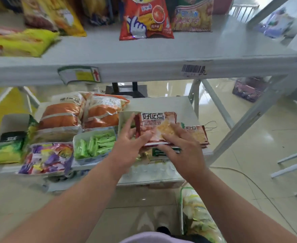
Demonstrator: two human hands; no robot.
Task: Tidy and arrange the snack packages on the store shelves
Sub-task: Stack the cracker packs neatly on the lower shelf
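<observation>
head view: nearest me, my left hand [129,146] and right hand [182,151] both rest with loosely spread fingers on the red biscuit packs [159,128] — pressing, not clearly curled round them. the packs lie in a flat stack at the right end of the lower shelf [182,106], beside the tray of green sticks [95,143]. they look light, thin and slippery — i'd pinch the stack by its side edges. farther up, the red chip bag [145,18] stands on the upper shelf [144,67].

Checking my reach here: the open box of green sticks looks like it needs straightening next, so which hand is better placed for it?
Probably the left hand: it lies right beside the box of green sticks, while the right hand is farther off, resting on the biscuit packs.
</observation>
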